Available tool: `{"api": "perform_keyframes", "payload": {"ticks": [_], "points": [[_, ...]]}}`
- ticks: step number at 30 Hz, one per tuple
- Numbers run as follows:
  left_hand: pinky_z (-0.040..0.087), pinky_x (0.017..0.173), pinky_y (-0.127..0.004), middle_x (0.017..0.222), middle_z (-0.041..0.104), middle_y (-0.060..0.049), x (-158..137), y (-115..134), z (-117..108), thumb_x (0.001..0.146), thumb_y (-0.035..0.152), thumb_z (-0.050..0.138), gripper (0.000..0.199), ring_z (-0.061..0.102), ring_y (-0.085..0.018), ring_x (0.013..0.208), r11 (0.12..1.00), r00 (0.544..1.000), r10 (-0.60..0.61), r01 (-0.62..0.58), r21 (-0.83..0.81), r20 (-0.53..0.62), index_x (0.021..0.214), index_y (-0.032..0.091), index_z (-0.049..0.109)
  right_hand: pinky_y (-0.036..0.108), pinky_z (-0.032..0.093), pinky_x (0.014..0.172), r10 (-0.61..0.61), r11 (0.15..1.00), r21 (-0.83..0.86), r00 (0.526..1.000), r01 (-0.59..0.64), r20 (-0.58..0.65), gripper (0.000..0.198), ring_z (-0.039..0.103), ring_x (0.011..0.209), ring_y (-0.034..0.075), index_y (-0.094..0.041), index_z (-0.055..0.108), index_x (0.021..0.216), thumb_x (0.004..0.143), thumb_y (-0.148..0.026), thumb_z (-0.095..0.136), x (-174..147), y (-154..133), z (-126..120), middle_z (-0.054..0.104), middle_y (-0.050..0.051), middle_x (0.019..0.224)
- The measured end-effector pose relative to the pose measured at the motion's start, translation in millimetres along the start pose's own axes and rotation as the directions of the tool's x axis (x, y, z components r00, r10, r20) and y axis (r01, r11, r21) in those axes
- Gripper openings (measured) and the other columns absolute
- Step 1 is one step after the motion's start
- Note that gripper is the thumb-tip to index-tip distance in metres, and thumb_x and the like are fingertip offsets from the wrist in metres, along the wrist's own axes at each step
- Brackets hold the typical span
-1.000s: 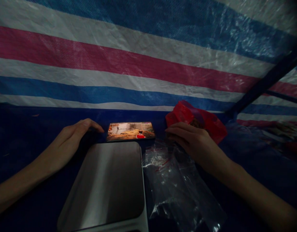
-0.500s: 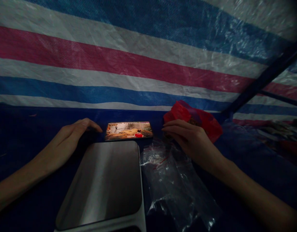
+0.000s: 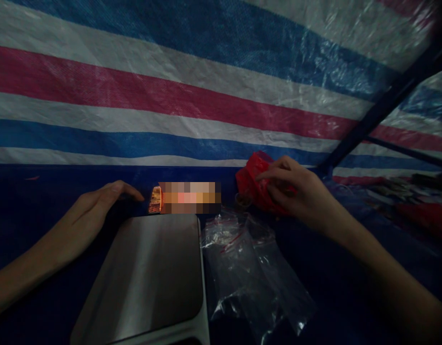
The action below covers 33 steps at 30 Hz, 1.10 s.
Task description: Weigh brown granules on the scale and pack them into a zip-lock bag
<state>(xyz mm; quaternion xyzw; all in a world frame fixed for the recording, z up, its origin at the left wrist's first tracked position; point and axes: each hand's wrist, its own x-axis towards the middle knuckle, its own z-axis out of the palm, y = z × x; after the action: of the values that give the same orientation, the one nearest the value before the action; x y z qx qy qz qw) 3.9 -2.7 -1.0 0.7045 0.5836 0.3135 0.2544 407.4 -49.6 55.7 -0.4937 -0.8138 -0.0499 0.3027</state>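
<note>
My left hand rests on the blue surface with its fingers loosely stretched out and nothing in them. Its fingertips lie just left of a phone with a lit screen, part of which is pixelated. At the crumpled red plastic bag, my right hand has bent fingers, with a gap between thumb and forefinger. No object shows in that gap; some fingertips are hidden. Beside the bag lies a small ring-shaped item. A scale with a flat metal top stands in front of the phone.
Clear zip bags lie right of the scale. Behind the surface hangs a striped tarpaulin. A dark frame bar slants up at the right, with blurred piled items beyond it.
My right hand has moved right and up, from beside the red bag to over it. The ring-shaped item now shows where its fingers were. The left hand stays by the phone; the view shifts slightly.
</note>
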Motion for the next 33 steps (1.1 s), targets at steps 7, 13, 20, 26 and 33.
{"api": "perform_keyframes", "payload": {"ticks": [7,13,20,26,33], "points": [[0.045,0.116,-0.052,0.102,0.079,-0.004,1.1,2.0,0.4,0.092,0.067,0.031,0.059,0.070,-0.032,0.100,0.999,0.999,0.032,-0.031,0.024,-0.014,0.089,0.028,0.075,0.032,0.055,0.077,-0.025,1.000,-0.014,0.999,0.025,0.041,0.063,0.060,0.095,0.020,-0.024,0.074,0.110,0.068,0.011,0.042,-0.9,3.0,-3.0,0.055,0.007,0.106],[0.044,0.116,-0.054,0.105,0.078,-0.005,0.8,-1.3,0.4,0.093,0.073,0.029,0.064,0.069,-0.033,0.106,1.000,1.000,0.008,-0.009,-0.024,-0.018,0.091,0.028,0.075,0.029,0.057,0.082,-0.098,0.990,0.130,0.908,0.049,0.408,0.039,0.067,0.098,0.018,-0.026,0.073,0.103,0.083,0.002,0.053,-5.4,5.7,-15.9,0.066,0.005,0.112],[0.039,0.120,-0.056,0.108,0.078,-0.008,-0.7,-5.4,-0.7,0.094,0.079,0.022,0.075,0.067,-0.035,0.112,0.999,1.000,0.009,-0.009,-0.039,0.003,0.092,0.027,0.076,0.025,0.045,0.055,0.154,0.988,-0.082,0.803,-0.131,0.575,0.017,0.065,0.062,0.014,-0.024,0.072,0.088,0.086,-0.007,0.069,-21.4,24.9,-14.6,0.072,-0.001,0.078],[0.041,0.117,-0.053,0.108,0.079,-0.007,1.3,-8.2,0.0,0.095,0.078,0.024,0.074,0.067,-0.034,0.111,0.998,0.999,0.038,-0.037,-0.053,0.016,0.093,0.026,0.076,0.026,0.042,0.052,0.140,0.985,-0.157,0.867,-0.073,0.479,0.019,0.065,0.058,0.014,-0.024,0.073,0.079,0.082,-0.006,0.071,-35.8,39.0,-2.4,0.071,0.000,0.075],[0.039,0.119,-0.054,0.110,0.078,-0.009,3.6,-12.1,1.2,0.100,0.072,0.023,0.072,0.067,-0.032,0.113,0.993,0.997,0.070,-0.066,-0.102,0.036,0.097,0.023,0.075,0.024,0.043,0.056,0.090,0.995,-0.074,0.964,-0.074,0.252,0.006,0.065,0.061,0.013,-0.023,0.074,0.094,0.092,-0.019,0.070,-7.9,-11.2,3.5,0.072,-0.001,0.074]]}}
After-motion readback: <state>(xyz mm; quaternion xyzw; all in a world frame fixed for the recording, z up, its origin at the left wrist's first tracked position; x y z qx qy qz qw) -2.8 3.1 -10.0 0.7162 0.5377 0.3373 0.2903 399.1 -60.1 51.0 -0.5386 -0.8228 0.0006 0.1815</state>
